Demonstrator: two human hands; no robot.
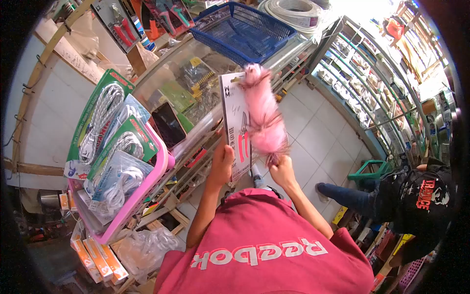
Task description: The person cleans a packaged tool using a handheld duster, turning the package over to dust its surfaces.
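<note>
My left hand (223, 164) is closed round the lower left edge of a flat white package (235, 122), which has a picture of red-handled pruning shears on it. The package stands nearly upright in front of my chest. In my right hand (282, 171) is the lower end of a fluffy pink duster (264, 110) with dark-tipped strands. The duster's fluffy part rises beside the package, and its upper end overlaps the package's top right corner. My fingers are wrapped round the duster's dark lower end.
A glass display counter (196, 78) carries a blue basket (240, 29) and a dark phone (169, 125). At left, a pink basket (122, 220) holds packaged white cables (103, 117). Wire shelving (362, 73) stands at right. A person in black (416, 196) is beside a green stool (368, 170).
</note>
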